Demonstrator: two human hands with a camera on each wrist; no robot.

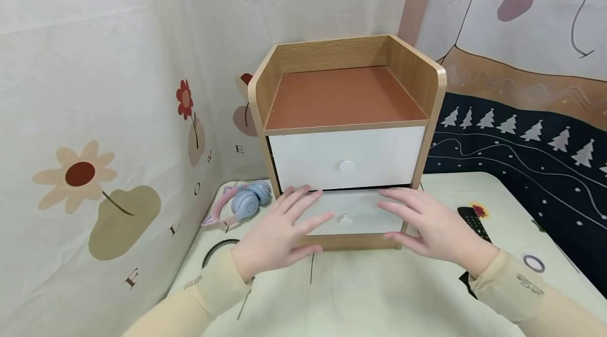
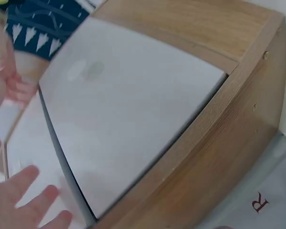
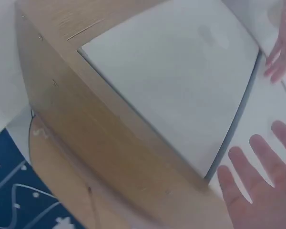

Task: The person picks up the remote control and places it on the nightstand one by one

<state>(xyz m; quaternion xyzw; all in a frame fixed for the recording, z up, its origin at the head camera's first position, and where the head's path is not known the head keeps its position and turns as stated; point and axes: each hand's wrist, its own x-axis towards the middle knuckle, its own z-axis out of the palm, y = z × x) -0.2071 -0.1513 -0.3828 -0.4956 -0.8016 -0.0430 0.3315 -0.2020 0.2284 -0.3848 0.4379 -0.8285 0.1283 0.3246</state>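
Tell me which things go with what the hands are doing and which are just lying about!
Seem part of the job:
left hand
right hand
wooden cabinet
upper drawer
lower drawer

Just lying about:
pink-and-blue headphones
black spiral coil
what looks like a black remote
purple ring

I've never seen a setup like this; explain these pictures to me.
There is no machine here, just a person's bare left hand and right hand. The head camera's picture looks forward and down; each wrist camera shows the same cabinet close up. It stands on a pale surface, with blue-and-pink headphones to its left and what looks like a black remote to its right. Nothing is held: both hands are spread by the lower drawer, and I cannot tell whether they touch it.
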